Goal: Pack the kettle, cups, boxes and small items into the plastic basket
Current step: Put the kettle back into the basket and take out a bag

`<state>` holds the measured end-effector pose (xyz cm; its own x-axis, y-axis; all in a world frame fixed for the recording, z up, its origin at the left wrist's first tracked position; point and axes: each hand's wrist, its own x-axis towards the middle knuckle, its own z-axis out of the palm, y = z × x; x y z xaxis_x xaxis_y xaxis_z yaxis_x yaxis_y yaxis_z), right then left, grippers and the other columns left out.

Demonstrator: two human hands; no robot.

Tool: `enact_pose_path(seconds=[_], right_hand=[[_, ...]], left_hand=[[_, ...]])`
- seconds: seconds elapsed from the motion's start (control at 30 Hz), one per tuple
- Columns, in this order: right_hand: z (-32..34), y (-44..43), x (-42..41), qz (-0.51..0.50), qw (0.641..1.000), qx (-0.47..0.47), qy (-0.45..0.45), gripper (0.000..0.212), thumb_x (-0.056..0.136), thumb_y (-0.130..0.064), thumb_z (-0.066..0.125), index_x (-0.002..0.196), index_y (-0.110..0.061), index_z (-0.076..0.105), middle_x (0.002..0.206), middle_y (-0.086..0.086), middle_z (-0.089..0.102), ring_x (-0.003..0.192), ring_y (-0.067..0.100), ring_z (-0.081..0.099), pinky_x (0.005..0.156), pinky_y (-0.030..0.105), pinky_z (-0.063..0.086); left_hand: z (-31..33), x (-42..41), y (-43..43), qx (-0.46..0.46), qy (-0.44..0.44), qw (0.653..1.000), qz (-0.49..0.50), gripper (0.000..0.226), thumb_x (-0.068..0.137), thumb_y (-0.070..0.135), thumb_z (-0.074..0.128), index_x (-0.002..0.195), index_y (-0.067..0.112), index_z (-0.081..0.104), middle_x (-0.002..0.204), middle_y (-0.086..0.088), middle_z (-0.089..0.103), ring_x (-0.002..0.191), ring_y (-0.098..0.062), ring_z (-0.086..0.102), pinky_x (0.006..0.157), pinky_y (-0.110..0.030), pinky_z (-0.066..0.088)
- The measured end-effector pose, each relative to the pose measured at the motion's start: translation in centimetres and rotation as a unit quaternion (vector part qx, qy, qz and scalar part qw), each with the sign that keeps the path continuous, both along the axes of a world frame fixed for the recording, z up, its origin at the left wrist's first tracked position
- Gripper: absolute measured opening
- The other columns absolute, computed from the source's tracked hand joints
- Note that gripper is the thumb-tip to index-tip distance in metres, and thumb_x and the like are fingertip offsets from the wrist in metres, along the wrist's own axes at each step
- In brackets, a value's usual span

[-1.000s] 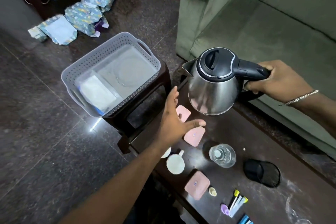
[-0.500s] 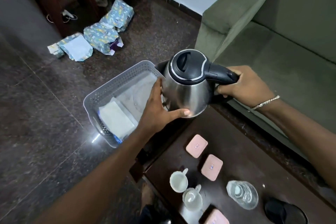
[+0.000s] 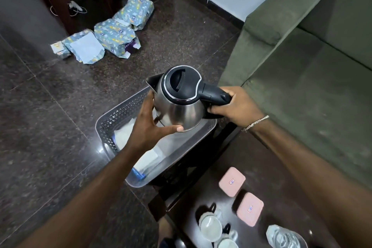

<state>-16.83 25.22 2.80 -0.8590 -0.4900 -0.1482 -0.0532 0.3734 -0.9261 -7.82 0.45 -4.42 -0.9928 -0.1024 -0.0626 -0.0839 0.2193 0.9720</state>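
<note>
Gripping the kettle (image 3: 179,104) over the basket (image 3: 112,119), both hands.

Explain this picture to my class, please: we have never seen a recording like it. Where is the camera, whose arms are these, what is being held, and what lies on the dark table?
There is no machine here. The camera sits on a person's head and looks forward and down, so the two bare arms reaching in from below are that person's own.

The right hand grips the black handle of a steel kettle. The left hand steadies the kettle's side and base. The kettle is held over a grey plastic basket standing on a dark stool; something white and flat already lies inside.

On the dark table at the lower right lie two pink square boxes, two white cups and a clear plastic bottle.

A green sofa stands on the right.
</note>
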Motion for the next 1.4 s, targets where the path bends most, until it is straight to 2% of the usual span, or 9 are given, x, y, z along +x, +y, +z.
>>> enact_pose_path(seconds=[0.17, 0.37, 0.47, 0.63, 0.8, 1.0, 1.2, 1.3, 1.4], right_hand=[[-3.3, -0.9, -0.5, 0.017, 0.999, 0.019, -0.024, 0.036, 0.069, -0.010, 0.079, 0.104, -0.004, 0.072, 0.088, -0.001, 0.064, 0.085, 0.009, 0.054, 0.076, 0.035, 0.044], [-4.8, -0.8, -0.7, 0.022, 0.999, 0.024, -0.034, 0.030, 0.074, 0.006, 0.080, 0.101, -0.007, 0.075, 0.083, -0.006, 0.063, 0.077, 0.000, 0.053, 0.067, 0.021, 0.044], [-4.9, -1.0, -1.0, 0.019, 0.999, 0.023, -0.044, 0.027, 0.073, 0.006, 0.079, 0.098, -0.004, 0.074, 0.082, -0.005, 0.062, 0.077, 0.003, 0.052, 0.067, 0.025, 0.043], [-4.5, -1.5, -1.1, 0.023, 0.999, 0.023, -0.042, 0.041, 0.072, 0.005, 0.076, 0.080, -0.035, 0.075, 0.067, -0.021, 0.061, 0.066, -0.008, 0.051, 0.061, 0.011, 0.042], [-4.2, -2.0, -0.7, 0.006, 0.997, 0.080, -0.005, 0.022, 0.071, 0.001, 0.075, 0.090, -0.006, 0.066, 0.076, -0.004, 0.057, 0.070, 0.004, 0.050, 0.066, 0.028, 0.040], [-2.9, -3.1, 2.1, -0.097, 0.966, 0.187, 0.152, 0.084, 0.059, -0.032, 0.081, 0.133, -0.031, 0.042, 0.126, -0.001, 0.037, 0.119, 0.024, 0.044, 0.101, 0.049, 0.043], [-0.9, -7.0, 7.6, -0.130, 0.928, 0.090, 0.337, 0.074, 0.069, -0.034, 0.082, 0.132, -0.016, 0.047, 0.120, 0.006, 0.043, 0.107, 0.029, 0.046, 0.095, 0.046, 0.044], [-1.9, -10.8, 10.7, -0.057, 0.954, 0.022, 0.292, 0.057, 0.074, -0.028, 0.080, 0.121, -0.012, 0.052, 0.114, 0.001, 0.044, 0.102, 0.023, 0.048, 0.089, 0.040, 0.047], [-5.0, -14.3, 12.6, -0.020, 0.985, 0.066, 0.161, 0.041, 0.080, -0.029, 0.076, 0.112, -0.016, 0.054, 0.110, -0.003, 0.045, 0.099, 0.019, 0.052, 0.089, 0.038, 0.049]], left_hand=[[-3.3, 0.3, -0.7, 0.018, -0.010, 1.000, 0.012, 0.127, 0.059, 0.028, 0.102, 0.160, 0.034, 0.025, 0.155, 0.017, 0.042, 0.143, -0.008, 0.044, 0.099, -0.013, 0.051], [-5.1, 0.5, -0.4, 0.024, -0.021, 0.999, 0.016, 0.125, 0.056, 0.030, 0.103, 0.157, 0.034, 0.029, 0.156, 0.012, 0.044, 0.144, -0.008, 0.045, 0.107, -0.031, 0.053], [-5.4, 0.5, -0.6, 0.009, -0.018, 1.000, 0.019, 0.122, 0.057, 0.024, 0.103, 0.156, 0.033, 0.031, 0.154, 0.011, 0.046, 0.143, -0.010, 0.047, 0.108, -0.041, 0.054], [-5.7, 0.6, -0.8, -0.011, -0.027, 0.999, 0.022, 0.123, 0.058, 0.022, 0.103, 0.156, 0.038, 0.030, 0.152, 0.015, 0.047, 0.140, -0.009, 0.049, 0.104, -0.039, 0.056], [-5.5, 0.6, -1.2, 0.007, -0.059, 0.998, 0.018, 0.128, 0.057, 0.033, 0.104, 0.158, 0.038, 0.025, 0.153, 0.016, 0.045, 0.141, -0.008, 0.047, 0.102, -0.042, 0.057], [-4.7, 1.6, -3.3, -0.034, -0.096, 0.995, -0.015, 0.146, 0.048, 0.059, 0.100, 0.159, 0.055, 0.004, 0.168, 0.021, 0.019, 0.151, -0.010, 0.032, 0.108, -0.041, 0.044], [-4.1, 3.7, -7.8, -0.225, -0.072, 0.969, -0.069, 0.133, 0.056, 0.063, 0.092, 0.162, 0.040, 0.015, 0.164, 0.004, 0.025, 0.147, -0.021, 0.037, 0.111, -0.045, 0.044], [-3.9, 4.3, -9.2, -0.339, -0.097, 0.931, -0.092, 0.121, 0.063, 0.044, 0.096, 0.160, 0.019, 0.029, 0.158, -0.011, 0.036, 0.143, -0.033, 0.043, 0.115, -0.045, 0.042], [-3.8, 4.4, -10.4, -0.454, -0.131, 0.873, -0.120, 0.113, 0.070, 0.042, 0.092, 0.158, 0.011, 0.030, 0.153, -0.017, 0.042, 0.138, -0.041, 0.044, 0.115, -0.049, 0.039]])
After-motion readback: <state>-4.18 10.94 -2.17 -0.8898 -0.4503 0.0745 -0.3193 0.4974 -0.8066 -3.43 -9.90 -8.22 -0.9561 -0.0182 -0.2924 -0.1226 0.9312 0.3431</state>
